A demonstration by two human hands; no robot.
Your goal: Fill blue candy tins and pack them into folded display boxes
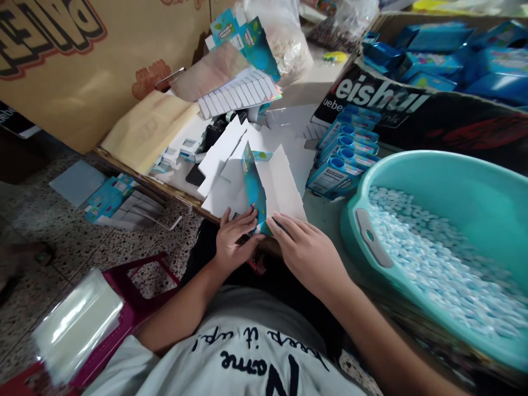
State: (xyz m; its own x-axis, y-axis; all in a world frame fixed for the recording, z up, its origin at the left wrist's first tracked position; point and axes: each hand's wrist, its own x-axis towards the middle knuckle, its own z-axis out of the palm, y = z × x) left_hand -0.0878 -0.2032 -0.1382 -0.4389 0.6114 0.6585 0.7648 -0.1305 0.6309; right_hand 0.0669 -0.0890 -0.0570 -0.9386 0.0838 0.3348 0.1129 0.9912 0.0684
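holding the open blue carton point(256, 190) at the table's point(165, 188) near edge, the left hand point(234, 240) has its fingers curled on the blue panel, thumb at the lower end; the right hand point(307, 252) lays its fingers together on the pale inner panel, its thumb hidden, so i cannot tell whether it pinches. uneven pressure could crease the thin card, and a slip this close to the edge could drop it. to the right, the turquoise tub point(437, 165) of wrapped pieces point(437, 275) sits near the right forearm; an elbow swing might jolt it. just beyond the carton, white card sheets point(225, 151) could snag a flap. farther right, a bump could topple the lined-up blue boxes point(336, 177); toward the far right corner, the heaped black-printed box point(462, 118) could shed some.
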